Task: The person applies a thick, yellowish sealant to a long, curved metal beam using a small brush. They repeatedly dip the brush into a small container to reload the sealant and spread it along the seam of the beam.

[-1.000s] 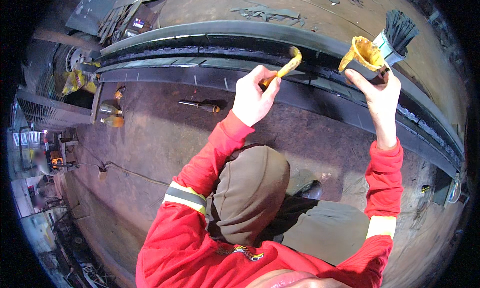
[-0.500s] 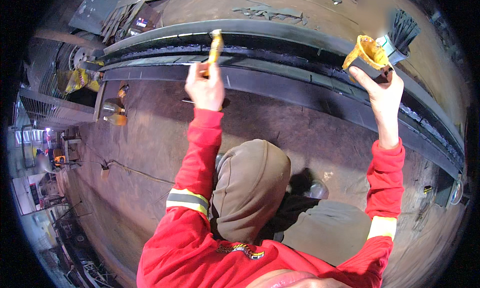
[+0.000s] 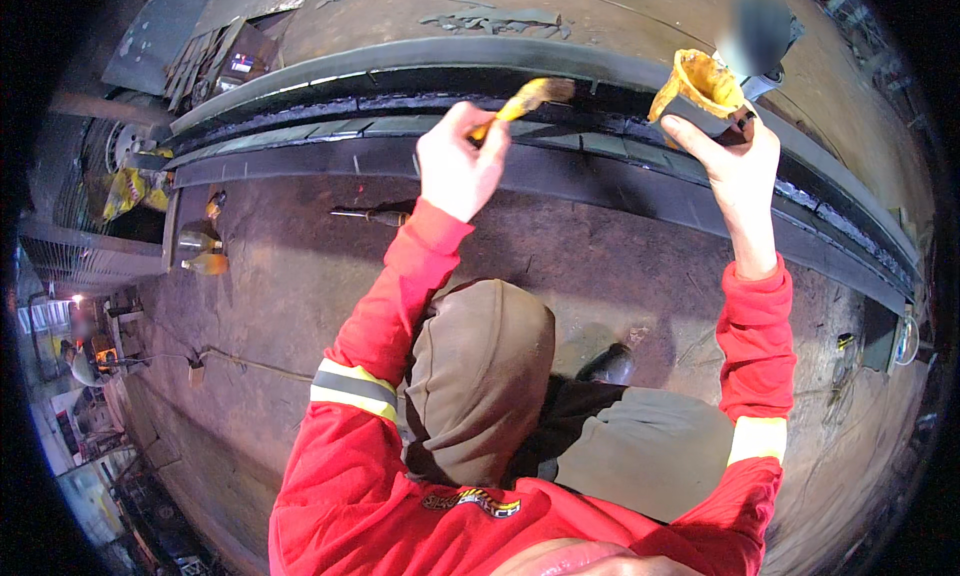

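Note:
My left hand (image 3: pixel 461 162) is closed around the yellow handle of a paintbrush (image 3: pixel 530 96). The brush points to the right, its dark bristle end over the channel of a long dark steel beam (image 3: pixel 380 156). In my right hand (image 3: pixel 738 158) is a cup (image 3: pixel 708 88), its rim and inside coated in yellow-orange and its outer wall grey. I grip it from below and the near side, tilted so that its opening shows, above the beam's right part. Brush and cup are apart.
A screwdriver-like tool (image 3: pixel 370 216) lies on the floor before the beam. Bottles (image 3: pixel 205 264) stand near its left end, by a metal grille (image 3: pixel 90 241). Behind the cup is a pale bucket (image 3: pixel 762 80), partly blurred. Flat dark scraps (image 3: pixel 495 20) lie beyond the beam.
My left hand has moved right, and the brush has swung from upright to pointing right, toward the cup. The cup has shifted slightly left and up in view. The tool on the floor shows more.

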Demonstrator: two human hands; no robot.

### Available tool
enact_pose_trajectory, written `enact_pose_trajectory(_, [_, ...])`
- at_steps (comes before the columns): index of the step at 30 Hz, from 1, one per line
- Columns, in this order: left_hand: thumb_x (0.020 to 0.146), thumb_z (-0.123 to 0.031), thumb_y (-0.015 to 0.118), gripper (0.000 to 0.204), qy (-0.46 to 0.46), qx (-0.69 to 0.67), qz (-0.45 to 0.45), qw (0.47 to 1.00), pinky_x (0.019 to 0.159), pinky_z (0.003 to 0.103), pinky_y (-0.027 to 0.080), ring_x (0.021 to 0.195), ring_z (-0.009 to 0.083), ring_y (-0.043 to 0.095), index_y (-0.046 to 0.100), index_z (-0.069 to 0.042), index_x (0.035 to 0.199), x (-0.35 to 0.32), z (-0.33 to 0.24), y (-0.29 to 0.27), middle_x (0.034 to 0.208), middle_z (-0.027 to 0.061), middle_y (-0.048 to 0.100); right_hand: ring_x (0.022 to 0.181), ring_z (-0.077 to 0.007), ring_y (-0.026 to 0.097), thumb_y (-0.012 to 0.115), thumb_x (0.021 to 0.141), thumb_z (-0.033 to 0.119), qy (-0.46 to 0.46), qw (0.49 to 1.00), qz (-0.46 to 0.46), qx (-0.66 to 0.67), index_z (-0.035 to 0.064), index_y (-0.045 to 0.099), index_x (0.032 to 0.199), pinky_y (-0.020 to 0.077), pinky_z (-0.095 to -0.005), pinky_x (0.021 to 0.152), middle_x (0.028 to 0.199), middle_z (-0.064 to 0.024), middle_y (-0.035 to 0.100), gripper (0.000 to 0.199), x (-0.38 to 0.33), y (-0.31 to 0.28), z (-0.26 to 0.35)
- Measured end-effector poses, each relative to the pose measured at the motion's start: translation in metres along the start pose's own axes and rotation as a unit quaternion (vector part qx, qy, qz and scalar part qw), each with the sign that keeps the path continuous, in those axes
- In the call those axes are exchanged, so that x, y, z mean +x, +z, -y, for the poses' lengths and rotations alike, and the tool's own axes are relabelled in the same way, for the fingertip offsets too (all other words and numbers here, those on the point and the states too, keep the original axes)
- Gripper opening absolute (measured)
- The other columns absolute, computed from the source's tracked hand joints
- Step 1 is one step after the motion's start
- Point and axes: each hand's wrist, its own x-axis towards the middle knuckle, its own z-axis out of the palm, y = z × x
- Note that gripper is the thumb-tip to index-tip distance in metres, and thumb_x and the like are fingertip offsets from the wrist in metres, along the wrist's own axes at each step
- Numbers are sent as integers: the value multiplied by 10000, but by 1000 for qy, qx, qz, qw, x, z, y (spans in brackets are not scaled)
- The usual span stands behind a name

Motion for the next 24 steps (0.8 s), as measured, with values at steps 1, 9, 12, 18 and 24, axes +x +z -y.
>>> enact_pose_trajectory(1, [892, -53, 713, 91, -9, 0, -27, 1000, 672, 265, 493, 718, 98, 605, 675, 29, 905, -3, 8, -4, 773, 67, 674, 846, -109, 661, 911, 730, 178, 4, 1000, -1, 12, -63, 695, 1070, 525, -268, 788, 973, -77, 734, 469, 1, 0, 0])
enact_pose_trajectory(9, [940, -64, 687, 95, -39, 39, -152, 987, 606, 251, 474, 670, 85, 580, 647, 22, 933, -27, 20, -41, 750, 44, 649, 845, -118, 676, 918, 723, 170, 44, 998, 16, 45, -68, 690, 1060, 539, -266, 794, 966, -93, 739, 471, 0, 4, 0])
enact_pose_trajectory(12, [901, -56, 709, 93, 11, 94, -64, 993, 606, 264, 476, 615, 114, 563, 644, 10, 894, -17, 2, -13, 684, 91, 609, 845, -117, 676, 920, 721, 176, 27, 998, 12, 47, -70, 689, 1054, 540, -268, 795, 960, -93, 739, 475, -2, 5, -7])
enact_pose_trajectory(18, [842, -58, 732, 109, 73, 30, 107, 991, 644, 325, 525, 659, 254, 692, 643, 0, 868, -1, -33, -1, 752, 171, 672, 848, -119, 676, 927, 710, 195, 7, 999, 7, 40, -74, 688, 1057, 537, -262, 794, 956, -99, 740, 500, -4, 3, -3])
enact_pose_trajectory(24, [817, -125, 752, 129, 52, 190, 3, 980, 611, 354, 528, 657, 322, 695, 665, -38, 852, 17, -5, -18, 721, 177, 663, 853, -127, 681, 914, 723, 187, 47, 999, 10, 25, -73, 692, 1059, 535, -267, 805, 961, -97, 741, 480, -1, -1, -3])
